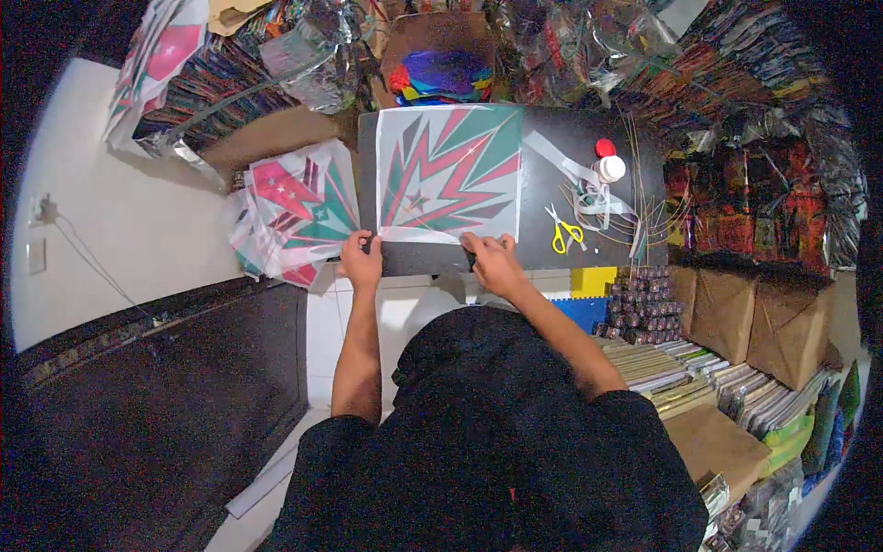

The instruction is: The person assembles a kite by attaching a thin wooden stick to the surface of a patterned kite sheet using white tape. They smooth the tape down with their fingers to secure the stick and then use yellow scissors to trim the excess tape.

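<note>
A square thin sheet, printed with a red, green and white starburst, lies flat on the dark table. It looks like a kite sail; a fine stick line seems to cross it. My left hand is closed at the sheet's near left corner, thumb and fingers pinching. At the near edge, toward the right corner, my right hand has its fingers curled and pressed together on the border. Its palm side is hidden. Left of the table hangs a pile of similar printed sheets.
Yellow-handled scissors, a white jar, a red lid, white ribbon strips and thin bamboo sticks lie on the table's right. Stacked packages and cardboard boxes crowd the right side. A cardboard box stands beyond the table.
</note>
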The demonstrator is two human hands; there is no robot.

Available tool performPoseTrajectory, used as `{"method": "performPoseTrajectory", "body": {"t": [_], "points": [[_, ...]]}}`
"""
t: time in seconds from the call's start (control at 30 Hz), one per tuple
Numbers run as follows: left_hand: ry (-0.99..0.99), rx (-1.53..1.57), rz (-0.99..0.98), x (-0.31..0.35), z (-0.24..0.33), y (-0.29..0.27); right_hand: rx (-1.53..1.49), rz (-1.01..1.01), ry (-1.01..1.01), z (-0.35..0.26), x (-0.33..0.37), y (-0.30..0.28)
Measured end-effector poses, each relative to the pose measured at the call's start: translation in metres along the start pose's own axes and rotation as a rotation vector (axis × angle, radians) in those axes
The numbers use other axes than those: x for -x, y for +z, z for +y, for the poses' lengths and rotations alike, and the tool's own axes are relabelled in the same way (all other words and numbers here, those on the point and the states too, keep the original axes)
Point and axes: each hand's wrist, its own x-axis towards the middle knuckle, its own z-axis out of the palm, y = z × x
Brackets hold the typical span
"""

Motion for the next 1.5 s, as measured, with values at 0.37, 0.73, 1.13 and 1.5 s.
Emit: {"method": "performPoseTrajectory", "body": {"t": [0.37,0.73,1.13,1.5], "points": [[0.059,-0.126,-0.074,-0.003,0.020,-0.011,0.034,-0.069,0.002,0.005,-0.002,-0.001],[0.164,-0.258,-0.040,0.013,0.041,-0.012,0.035,-0.078,-0.007,-0.001,-0.001,-0.006],[0.380,-0.349,-0.083,0.056,0.048,-0.026,0.085,-0.135,0.043,-0.001,0.000,0.001],[0.317,-0.391,-0.173,0.058,0.048,-0.026,0.057,-0.071,0.020,0.001,0.003,0.005]]}}
